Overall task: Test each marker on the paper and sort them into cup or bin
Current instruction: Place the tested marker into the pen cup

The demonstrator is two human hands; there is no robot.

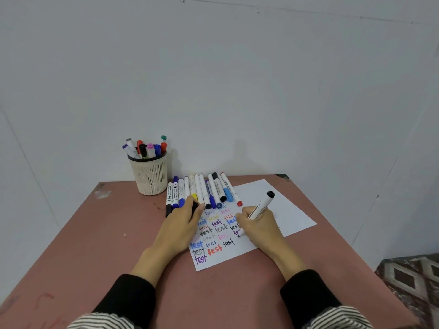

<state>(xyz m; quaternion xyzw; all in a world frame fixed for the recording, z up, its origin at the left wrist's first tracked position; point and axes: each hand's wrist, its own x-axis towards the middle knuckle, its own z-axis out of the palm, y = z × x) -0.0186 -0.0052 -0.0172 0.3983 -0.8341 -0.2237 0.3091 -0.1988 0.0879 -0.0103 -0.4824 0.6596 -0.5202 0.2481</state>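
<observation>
Right hand (257, 225) fingers grip marker (260, 206), tip on paper (273, 210) | left hand (183, 222) fingers pinch black cap (195, 206)

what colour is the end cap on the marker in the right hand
Black, on the marker held by the right hand; head view.

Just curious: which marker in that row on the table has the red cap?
The red-capped marker at the row's far right end, lying partly on the paper; its neighbours have blue or black caps.

Right hand (257, 223) gripping marker (260, 206), tip on paper (280, 210)
</observation>
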